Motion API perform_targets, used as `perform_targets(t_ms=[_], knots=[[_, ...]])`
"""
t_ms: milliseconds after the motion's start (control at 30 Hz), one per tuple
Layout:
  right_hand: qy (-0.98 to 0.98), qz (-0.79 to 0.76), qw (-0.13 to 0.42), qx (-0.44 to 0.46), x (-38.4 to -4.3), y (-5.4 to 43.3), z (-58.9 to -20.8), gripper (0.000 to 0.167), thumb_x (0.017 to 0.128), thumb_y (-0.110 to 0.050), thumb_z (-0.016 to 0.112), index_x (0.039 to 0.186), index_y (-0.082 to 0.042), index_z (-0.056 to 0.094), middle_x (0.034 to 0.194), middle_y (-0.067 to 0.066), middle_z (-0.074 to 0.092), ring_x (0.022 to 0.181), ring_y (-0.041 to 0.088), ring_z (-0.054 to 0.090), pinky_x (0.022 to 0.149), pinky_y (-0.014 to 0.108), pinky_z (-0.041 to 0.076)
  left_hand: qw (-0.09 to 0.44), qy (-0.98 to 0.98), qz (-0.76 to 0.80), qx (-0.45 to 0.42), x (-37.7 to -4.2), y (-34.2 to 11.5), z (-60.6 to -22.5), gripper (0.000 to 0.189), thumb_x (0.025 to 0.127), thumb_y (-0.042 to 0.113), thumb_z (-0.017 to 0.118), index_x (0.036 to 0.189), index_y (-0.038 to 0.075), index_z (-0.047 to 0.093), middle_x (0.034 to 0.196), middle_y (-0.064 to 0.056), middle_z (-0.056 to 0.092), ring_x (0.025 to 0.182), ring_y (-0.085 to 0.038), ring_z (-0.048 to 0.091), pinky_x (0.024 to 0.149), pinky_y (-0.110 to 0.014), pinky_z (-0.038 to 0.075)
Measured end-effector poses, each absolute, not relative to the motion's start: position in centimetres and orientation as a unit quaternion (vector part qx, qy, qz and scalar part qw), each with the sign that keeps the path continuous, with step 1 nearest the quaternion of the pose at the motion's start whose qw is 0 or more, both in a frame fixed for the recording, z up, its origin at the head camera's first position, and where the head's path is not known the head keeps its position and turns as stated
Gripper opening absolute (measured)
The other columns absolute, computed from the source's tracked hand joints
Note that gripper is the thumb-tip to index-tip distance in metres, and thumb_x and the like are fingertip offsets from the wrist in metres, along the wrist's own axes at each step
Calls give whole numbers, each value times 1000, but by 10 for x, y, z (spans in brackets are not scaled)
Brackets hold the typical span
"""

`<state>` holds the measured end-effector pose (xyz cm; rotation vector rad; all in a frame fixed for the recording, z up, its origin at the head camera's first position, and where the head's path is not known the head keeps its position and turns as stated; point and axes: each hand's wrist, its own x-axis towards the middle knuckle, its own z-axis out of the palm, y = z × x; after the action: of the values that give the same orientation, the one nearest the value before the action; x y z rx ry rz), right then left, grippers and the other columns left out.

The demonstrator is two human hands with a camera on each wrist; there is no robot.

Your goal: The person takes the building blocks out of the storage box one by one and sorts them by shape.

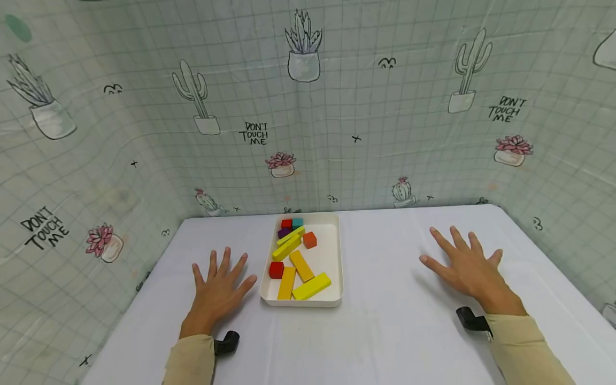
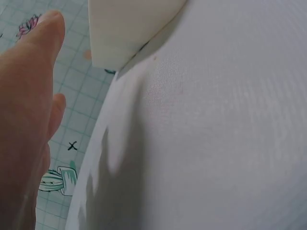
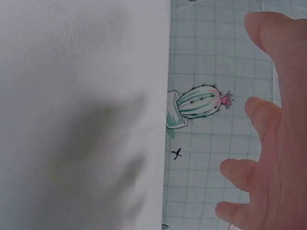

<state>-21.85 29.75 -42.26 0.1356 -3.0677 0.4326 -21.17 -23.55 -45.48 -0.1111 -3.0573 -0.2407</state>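
A white tray (image 1: 332, 256) sits on the table, holding yellow blocks (image 1: 312, 286), red blocks (image 1: 276, 270), an orange cube (image 1: 310, 240), a purple block (image 1: 284, 232) and a teal block (image 1: 298, 223). Just left of the tray, my left hand (image 1: 216, 294) is spread with straight fingers and holds nothing. Its thumb points toward the tray, apart from it; in the left wrist view the tray's wall (image 2: 129, 28) rises beyond the thumb. Far to the tray's right, my right hand (image 1: 469, 267) hovers with fingers spread, its shadow falling on the table. Nothing is in it.
The white table (image 1: 385, 337) runs back to a hanging cloth (image 1: 337, 107) with a grid and plant drawings, which also encloses both sides. Black wrist cameras sit on the left wrist (image 1: 226, 343) and the right wrist (image 1: 472, 320).
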Motion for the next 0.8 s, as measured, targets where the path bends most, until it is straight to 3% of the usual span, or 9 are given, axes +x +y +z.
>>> perform_targets(t_ms=[267, 467, 667, 800], knots=[[-989, 139, 20, 40, -216, 299, -424, 89, 93, -75, 40, 162, -27, 12, 159, 35, 10, 138, 67, 3, 86, 90, -10, 31, -996, -70, -36, -209, -231, -456, 82, 94, 72, 37, 158, 22, 32, 166, -20, 8, 149, -48, -5, 105, -67, -24], [-989, 135, 31, 50, -218, 292, -427, 88, 92, -76, 40, 162, -28, 16, 159, 34, 13, 139, 65, 6, 88, 90, -9, 52, -996, -59, -39, -207, -228, -457, 79, 95, 68, 43, 158, 21, 33, 165, -20, 12, 149, -48, 0, 106, -68, -22], [-989, 127, 41, 64, -216, 279, -429, 88, 91, -77, 41, 161, -26, 21, 158, 33, 18, 140, 62, 11, 92, 88, -5, 82, -990, -107, -50, -209, -217, -457, 72, 98, 59, 46, 155, 15, 39, 159, -20, 33, 147, -42, 22, 111, -71, -10], [-986, 125, 74, 86, -215, 267, -432, 83, 93, -74, 43, 159, -26, 29, 155, 30, 31, 138, 57, 26, 97, 85, 9, 86, -983, -152, -47, -209, -209, -457, 66, 100, 54, 48, 152, 12, 45, 147, -18, 51, 138, -39, 40, 112, -72, 1]])
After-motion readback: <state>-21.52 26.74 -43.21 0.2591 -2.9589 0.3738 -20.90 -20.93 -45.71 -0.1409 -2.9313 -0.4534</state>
